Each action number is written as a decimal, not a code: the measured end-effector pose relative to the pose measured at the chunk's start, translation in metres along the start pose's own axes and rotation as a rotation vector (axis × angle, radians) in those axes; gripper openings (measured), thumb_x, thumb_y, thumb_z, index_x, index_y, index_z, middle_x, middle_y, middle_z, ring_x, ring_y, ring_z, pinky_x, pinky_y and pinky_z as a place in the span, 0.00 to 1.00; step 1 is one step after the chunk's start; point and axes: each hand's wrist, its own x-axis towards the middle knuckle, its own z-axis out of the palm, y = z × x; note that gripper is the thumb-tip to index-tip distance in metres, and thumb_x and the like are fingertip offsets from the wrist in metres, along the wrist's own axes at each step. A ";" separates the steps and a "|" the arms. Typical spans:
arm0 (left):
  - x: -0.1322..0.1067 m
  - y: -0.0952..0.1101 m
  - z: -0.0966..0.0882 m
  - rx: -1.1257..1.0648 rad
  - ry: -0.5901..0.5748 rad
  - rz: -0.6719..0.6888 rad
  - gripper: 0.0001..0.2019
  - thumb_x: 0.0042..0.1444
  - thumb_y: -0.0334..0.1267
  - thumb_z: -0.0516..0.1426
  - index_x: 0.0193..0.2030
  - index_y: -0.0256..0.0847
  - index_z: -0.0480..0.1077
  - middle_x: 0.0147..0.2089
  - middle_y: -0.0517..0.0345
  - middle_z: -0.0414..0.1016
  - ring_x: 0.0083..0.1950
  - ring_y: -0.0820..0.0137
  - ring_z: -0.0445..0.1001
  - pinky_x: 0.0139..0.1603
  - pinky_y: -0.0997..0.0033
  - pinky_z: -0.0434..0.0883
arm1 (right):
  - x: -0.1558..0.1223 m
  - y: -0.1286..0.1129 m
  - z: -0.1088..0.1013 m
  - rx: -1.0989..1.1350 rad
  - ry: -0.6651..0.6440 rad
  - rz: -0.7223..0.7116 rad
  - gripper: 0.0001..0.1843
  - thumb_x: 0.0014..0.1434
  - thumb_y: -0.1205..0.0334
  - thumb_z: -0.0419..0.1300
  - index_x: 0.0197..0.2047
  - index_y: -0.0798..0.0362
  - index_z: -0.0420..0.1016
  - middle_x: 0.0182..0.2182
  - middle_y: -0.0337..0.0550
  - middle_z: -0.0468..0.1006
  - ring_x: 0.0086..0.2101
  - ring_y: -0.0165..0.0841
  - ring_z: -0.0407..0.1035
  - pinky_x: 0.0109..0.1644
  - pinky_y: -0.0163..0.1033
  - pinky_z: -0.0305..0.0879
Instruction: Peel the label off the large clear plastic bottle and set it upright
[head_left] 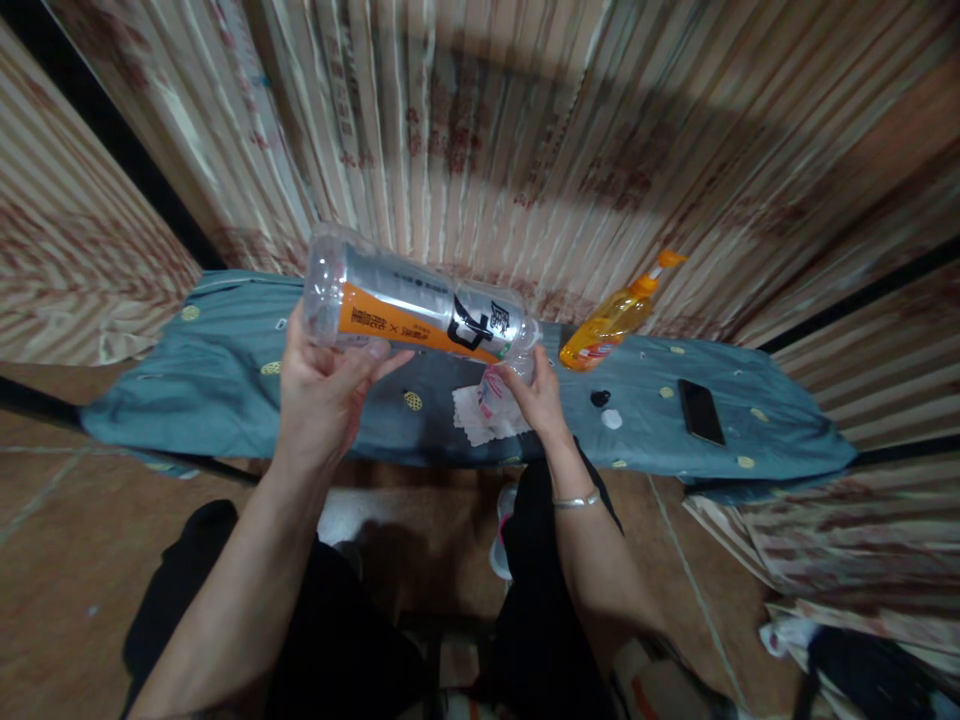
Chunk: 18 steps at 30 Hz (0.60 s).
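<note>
A large clear plastic bottle (420, 308) with a silver and orange label lies almost level in the air, its neck to the right and slightly lower. My left hand (319, 385) is closed around its base end. At the neck end, my right hand (541, 395) has thumb and fingers around the upper part of a smaller clear bottle (491, 392) with a pink-patterned label. The two bottle necks are close together; whether they touch is hidden by my fingers. Under the smaller bottle is a white paper napkin (469, 418) on the cloth.
The narrow table has a teal cloth (225, 340). To the right stand an orange pump bottle (607, 325), a small black cap (600, 398), a white cap (612, 419) and a black phone (702, 412). Behind hangs a striped curtain (465, 120), with dark frame bars at both sides.
</note>
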 end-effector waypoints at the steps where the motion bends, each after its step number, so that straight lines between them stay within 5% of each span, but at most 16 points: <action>1: 0.000 0.000 0.000 0.000 0.000 -0.001 0.28 0.42 0.28 0.72 0.50 0.49 0.70 0.49 0.60 0.76 0.52 0.58 0.76 0.51 0.43 0.78 | 0.000 0.000 0.000 0.001 0.003 -0.003 0.29 0.57 0.42 0.65 0.54 0.51 0.71 0.44 0.47 0.80 0.45 0.43 0.73 0.54 0.49 0.68; 10: 0.000 0.001 0.000 0.027 0.007 -0.013 0.26 0.41 0.30 0.73 0.47 0.46 0.71 0.50 0.60 0.76 0.54 0.56 0.75 0.51 0.43 0.79 | 0.001 -0.001 0.000 0.008 -0.007 0.006 0.28 0.57 0.41 0.65 0.53 0.51 0.70 0.45 0.48 0.80 0.44 0.43 0.73 0.52 0.48 0.68; 18: -0.001 0.001 0.000 0.013 0.002 -0.003 0.34 0.43 0.29 0.72 0.56 0.51 0.66 0.52 0.60 0.76 0.57 0.54 0.75 0.50 0.45 0.79 | 0.000 0.000 -0.001 0.007 -0.011 0.005 0.29 0.57 0.42 0.65 0.54 0.52 0.70 0.46 0.48 0.80 0.45 0.43 0.73 0.52 0.48 0.69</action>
